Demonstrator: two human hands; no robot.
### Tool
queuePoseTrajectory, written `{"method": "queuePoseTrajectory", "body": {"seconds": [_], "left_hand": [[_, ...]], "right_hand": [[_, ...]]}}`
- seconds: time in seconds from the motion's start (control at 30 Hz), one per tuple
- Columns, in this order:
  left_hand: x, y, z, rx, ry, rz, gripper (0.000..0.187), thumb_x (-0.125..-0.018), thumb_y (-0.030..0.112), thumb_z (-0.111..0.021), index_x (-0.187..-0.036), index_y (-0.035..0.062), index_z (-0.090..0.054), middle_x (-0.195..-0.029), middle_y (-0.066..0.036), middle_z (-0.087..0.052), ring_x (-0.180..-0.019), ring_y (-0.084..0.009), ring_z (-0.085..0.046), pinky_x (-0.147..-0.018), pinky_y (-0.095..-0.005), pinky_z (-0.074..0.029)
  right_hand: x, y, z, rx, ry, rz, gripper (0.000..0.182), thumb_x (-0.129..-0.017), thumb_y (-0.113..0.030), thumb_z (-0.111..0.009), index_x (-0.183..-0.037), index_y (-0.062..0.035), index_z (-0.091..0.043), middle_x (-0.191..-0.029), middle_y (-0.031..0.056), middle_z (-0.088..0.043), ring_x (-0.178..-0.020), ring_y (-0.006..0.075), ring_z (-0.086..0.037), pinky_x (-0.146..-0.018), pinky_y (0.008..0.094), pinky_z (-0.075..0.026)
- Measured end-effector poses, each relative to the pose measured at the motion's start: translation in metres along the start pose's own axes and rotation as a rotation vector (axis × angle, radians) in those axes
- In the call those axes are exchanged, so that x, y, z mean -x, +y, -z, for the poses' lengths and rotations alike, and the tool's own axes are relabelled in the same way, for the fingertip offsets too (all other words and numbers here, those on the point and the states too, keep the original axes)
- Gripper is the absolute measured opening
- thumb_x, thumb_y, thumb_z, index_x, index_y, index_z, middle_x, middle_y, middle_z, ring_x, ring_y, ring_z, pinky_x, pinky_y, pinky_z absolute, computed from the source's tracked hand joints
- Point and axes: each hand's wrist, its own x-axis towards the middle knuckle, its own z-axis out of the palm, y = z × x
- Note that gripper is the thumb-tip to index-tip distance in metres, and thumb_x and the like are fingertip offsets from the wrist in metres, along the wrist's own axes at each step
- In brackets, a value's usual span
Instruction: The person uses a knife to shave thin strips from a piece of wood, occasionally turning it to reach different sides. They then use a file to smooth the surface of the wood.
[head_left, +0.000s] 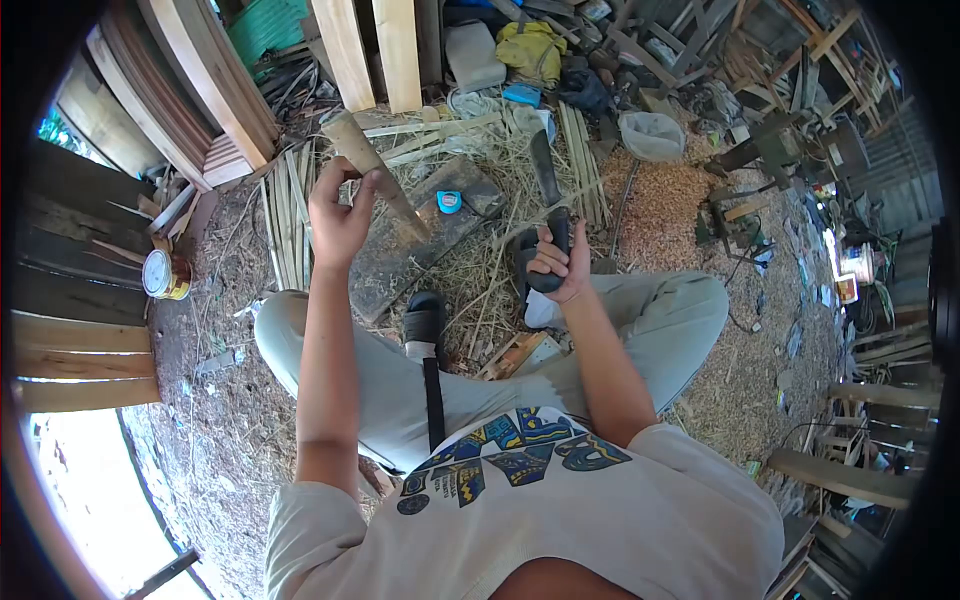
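Observation:
My left hand [342, 215] pinches a thick piece of bamboo [365, 148] between thumb and fingers. The piece slants down to the right, its lower end over a worn wooden block [378, 255] on the ground. In my right hand [562, 265] is a machete [545, 170], the fingers wrapped round its black handle and the dark blade pointing up and away from me. A blue tape measure [449, 202] lies on the block, between the two hands. Thin bamboo strips [285, 215] lie left of the block, and more strips [580, 160] beyond the machete.
Straw-like shavings cover the ground around my sandalled feet [425, 318]. Sawdust [655, 205] is heaped to the right, near a machine [735, 215]. Planks [398, 50] lean at the back. A paint can [165, 274] stands at left, and a yellow bag [530, 52] lies at the back.

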Motion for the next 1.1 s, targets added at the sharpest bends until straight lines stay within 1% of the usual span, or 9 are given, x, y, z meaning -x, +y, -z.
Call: {"method": "queuePoseTrajectory", "body": {"seconds": [0.33, 0.57, 0.63, 0.7, 0.77, 0.83, 0.9, 0.93, 1.1], "left_hand": [[0.001, -0.001, -0.007, -0.013, -0.025, -0.012, 0.009, -0.09, -0.001, -0.074, -0.095, -0.0029, -0.066, -0.088, -0.011, -0.068, -0.084, -0.0197, -0.066, -0.08, -0.0307, -0.051], [-0.001, 0.006, 0.0, -0.108, -0.02, -0.059, 0.011, -0.089, -0.002, -0.075, -0.098, -0.003, -0.068, -0.091, -0.011, -0.069, -0.086, -0.0211, -0.068, -0.08, -0.0307, -0.052], [0.001, 0.013, 0.004, -0.191, -0.027, -0.07, 0.012, -0.089, -0.001, -0.076, -0.097, -0.0037, -0.068, -0.093, -0.011, -0.069, -0.088, -0.0207, -0.068, -0.08, -0.0302, -0.052], [0.006, 0.006, 0.005, -0.204, -0.029, -0.046, 0.013, -0.088, -0.001, -0.077, -0.097, -0.0041, -0.068, -0.093, -0.011, -0.069, -0.087, -0.0205, -0.068, -0.08, -0.0298, -0.052], [0.007, -0.001, 0.005, -0.214, -0.034, -0.028, 0.013, -0.088, 0.0, -0.078, -0.096, -0.0044, -0.068, -0.093, -0.011, -0.069, -0.087, -0.0202, -0.068, -0.08, -0.0294, -0.052], [0.008, -0.003, 0.003, -0.169, -0.018, -0.007, 0.013, -0.089, 0.001, -0.078, -0.096, -0.0048, -0.068, -0.092, -0.01, -0.068, -0.086, -0.0188, -0.068, -0.079, -0.0287, -0.052], [0.01, -0.002, 0.005, -0.223, -0.015, -0.007, 0.013, -0.089, 0.002, -0.077, -0.095, -0.0046, -0.068, -0.092, -0.009, -0.068, -0.085, -0.0177, -0.068, -0.078, -0.0281, -0.051], [0.007, 0.0, 0.007, -0.27, -0.011, -0.02, 0.013, -0.09, 0.002, -0.077, -0.094, -0.0045, -0.067, -0.091, -0.009, -0.067, -0.085, -0.0167, -0.068, -0.078, -0.0274, -0.051], [0.011, -0.016, 0.009, -0.166, 0.059, 0.14, 0.015, -0.091, 0.006, -0.078, -0.093, -0.0022, -0.065, -0.088, -0.008, -0.069, -0.085, -0.0134, -0.066, -0.08, -0.0276, -0.05]], "right_hand": [[0.002, 0.005, -0.019, 0.205, 0.119, -0.043, 0.082, -0.096, -0.086, -0.03, -0.089, -0.0076, -0.054, -0.05, -0.0047, -0.035, -0.037, 0.0106, -0.035, -0.053, 0.0316, -0.04], [0.001, 0.015, -0.048, 0.411, 0.058, -0.113, 0.075, -0.1, -0.079, -0.034, -0.09, -0.0075, -0.056, -0.049, -0.0025, -0.038, -0.035, 0.0136, -0.037, -0.054, 0.0331, -0.043], [0.003, 0.021, -0.065, 0.637, 0.036, -0.094, 0.073, -0.102, -0.076, -0.034, -0.091, -0.0071, -0.056, -0.049, -0.0021, -0.038, -0.035, 0.0141, -0.038, -0.055, 0.034, -0.044], [0.003, 0.027, -0.076, 0.659, 0.015, -0.092, 0.069, -0.104, -0.071, -0.035, -0.091, -0.0067, -0.056, -0.049, -0.0007, -0.04, -0.036, 0.0143, -0.04, -0.057, 0.0351, -0.046], [0.0, 0.034, -0.077, 0.848, 0.015, -0.07, 0.063, -0.106, -0.065, -0.039, -0.091, -0.0062, -0.056, -0.05, 0.0009, -0.044, -0.037, 0.0145, -0.042, -0.055, 0.0345, -0.046], [-0.002, 0.039, -0.079, 0.827, -0.011, -0.093, 0.055, -0.107, -0.057, -0.047, -0.089, -0.0055, -0.056, -0.051, 0.0023, -0.048, -0.038, 0.0144, -0.044, -0.048, 0.0325, -0.043], [-0.002, 0.045, -0.083, 1.046, 0.105, -0.108, 0.053, -0.107, -0.055, -0.047, -0.093, -0.0057, -0.057, -0.051, 0.001, -0.045, -0.038, 0.0142, -0.042, -0.046, 0.0312, -0.041], [-0.002, 0.047, -0.084, 1.06, 0.159, -0.106, 0.047, -0.107, -0.049, -0.052, -0.093, -0.005, -0.058, -0.053, 0.0014, -0.046, -0.039, 0.0141, -0.043, -0.041, 0.0303, -0.038], [-0.011, 0.061, -0.08, 1.074, 0.347, -0.06, 0.045, -0.107, -0.047, -0.054, -0.091, -0.0048, -0.058, -0.055, 0.0025, -0.05, -0.039, 0.0141, -0.045, -0.039, 0.0319, -0.037]]}}
